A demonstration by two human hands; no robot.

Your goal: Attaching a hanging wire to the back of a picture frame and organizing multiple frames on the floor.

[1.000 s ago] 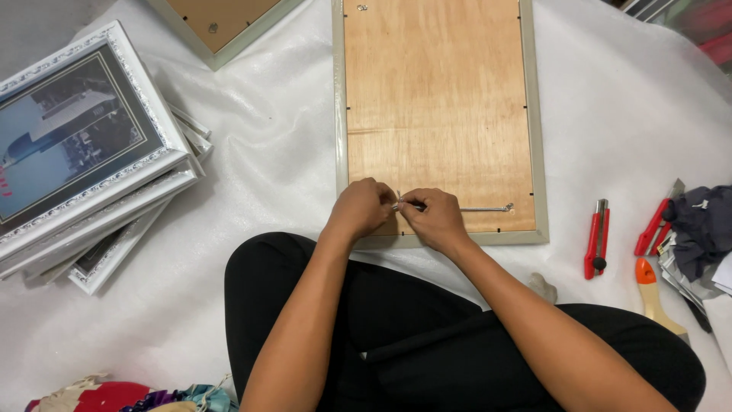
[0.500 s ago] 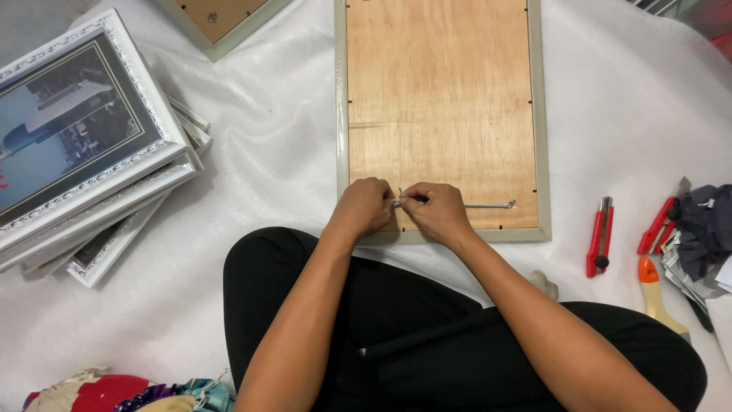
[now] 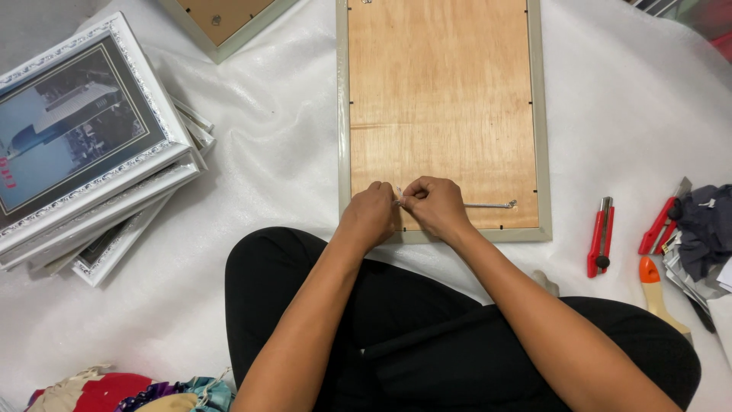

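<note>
A pale green picture frame (image 3: 341, 114) is lying face down on the white foam sheet (image 3: 267, 175), its plywood backing board (image 3: 441, 99) facing up and running from the person's knees toward the far edge of the view. Near the board's near edge a thin hanging wire (image 3: 488, 204) is stretching right toward a small fixing point. The left hand (image 3: 369, 217) is curling closed beside the wire's left end, fingers tucked, and the right hand (image 3: 435, 204) is pinching that same wire end between thumb and fingertips; the two hands are touching each other over the board's near-left part, both forearms angling in from the near side across black trousers (image 3: 427, 343). To the left, a stack of white ornate frames (image 3: 91, 183) is sitting tilted, the top one showing a bluish print. A second frame back (image 3: 221, 19) is lying at the far edge. To the right, a red utility knife (image 3: 601, 236) is resting just beside the frame, with an orange-handled tool (image 3: 657, 294) and a grey cloth bundle (image 3: 705, 225) farther right. Open sheet is lying between the stack and the frame. Colourful fabric (image 3: 130, 389) is bunching at the near left corner.
</note>
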